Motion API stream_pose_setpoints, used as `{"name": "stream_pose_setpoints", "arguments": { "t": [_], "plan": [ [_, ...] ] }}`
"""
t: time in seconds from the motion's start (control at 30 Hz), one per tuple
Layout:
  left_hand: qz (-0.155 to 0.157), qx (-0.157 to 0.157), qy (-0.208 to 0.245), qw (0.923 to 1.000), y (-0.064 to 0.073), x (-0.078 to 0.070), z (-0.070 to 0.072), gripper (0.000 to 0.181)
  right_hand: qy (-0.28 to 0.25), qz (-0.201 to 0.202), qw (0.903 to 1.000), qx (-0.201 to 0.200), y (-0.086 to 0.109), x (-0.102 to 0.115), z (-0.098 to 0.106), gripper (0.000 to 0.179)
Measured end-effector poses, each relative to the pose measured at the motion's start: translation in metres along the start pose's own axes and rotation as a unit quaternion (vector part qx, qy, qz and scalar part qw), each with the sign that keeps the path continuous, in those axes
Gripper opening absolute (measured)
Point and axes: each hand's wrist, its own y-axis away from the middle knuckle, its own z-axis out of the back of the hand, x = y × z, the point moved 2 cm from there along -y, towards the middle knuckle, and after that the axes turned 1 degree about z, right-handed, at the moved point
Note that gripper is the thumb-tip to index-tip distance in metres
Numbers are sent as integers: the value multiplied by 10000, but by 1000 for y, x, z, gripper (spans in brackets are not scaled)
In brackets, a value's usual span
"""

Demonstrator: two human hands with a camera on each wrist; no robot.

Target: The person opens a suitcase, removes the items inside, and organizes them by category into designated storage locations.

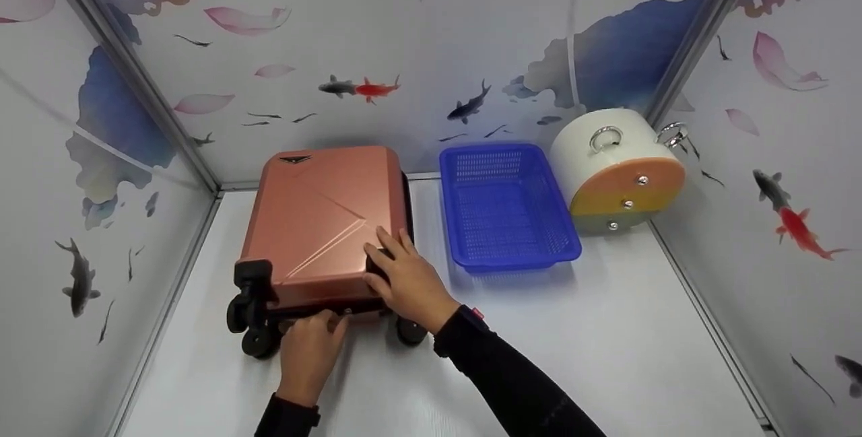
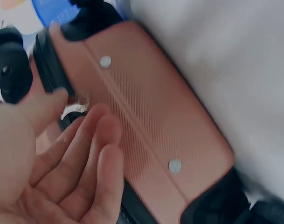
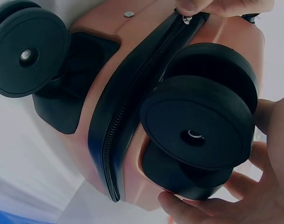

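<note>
A rose-pink hard-shell suitcase (image 1: pixel 323 215) lies flat, its wheeled end facing me. A black zipper (image 3: pixel 116 119) runs along that end between the wheels. My left hand (image 1: pixel 311 349) is at this end, thumb and fingertips pinching the small metal zipper pull (image 3: pixel 187 19). In the left wrist view, the other fingers of that hand curl loosely beside the ribbed shell. My right hand (image 1: pixel 411 282) rests with spread fingers on the near right corner of the suitcase. In the right wrist view, its fingers lie about a black double wheel (image 3: pixel 197 123), touching the shell and wheel mount.
A blue plastic basket (image 1: pixel 508 265) stands right of the suitcase. Beyond it, against the right corner, is a white drum-shaped box (image 1: pixel 609 137) with coloured drawer fronts and ring handles. Patterned panels (image 1: pixel 431 33) enclose the white table (image 1: pixel 606 343) on three sides.
</note>
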Motion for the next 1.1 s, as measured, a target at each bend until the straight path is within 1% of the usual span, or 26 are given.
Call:
{"name": "stream_pose_setpoints", "arguments": {
  "t": [0.13,0.27,0.4,0.5,0.6,0.7,0.77,0.9,1.0,1.1],
  "plan": [
    [-64,-17,-78,9999,2,-9,-6,16,-106,-44,9999,-40,2,-3,-1,61],
    [-22,28,-58,10000,2,-11,-8,21,-130,-50,9999,-40,2,-4,-3,62],
    [32,32,-88,10000,6,-6,-6,19,-252,-56,9997,-48,3,-4,-3,60],
    [160,13,-61,9999,8,0,-3,19,-368,-118,9992,-64,3,-3,-2,58],
    [301,-48,5,9995,9,8,2,22,-428,-166,9989,-77,3,-4,0,59],
    [422,-191,-30,9989,12,24,10,21,-471,-188,9987,-55,2,-4,-1,58],
    [559,-332,-90,9978,14,39,17,21,-503,-203,9985,-36,2,-4,-1,57],
    [1030,-583,-136,9929,18,75,32,23,-587,-275,9979,-3,1,-5,0,55],
    [1277,-770,-31,9888,19,97,40,25,-582,-318,9978,-22,1,-4,2,55],
    [1357,-1069,206,9848,17,112,41,22,-549,-316,9980,-29,1,-3,2,55]
  ]
}}
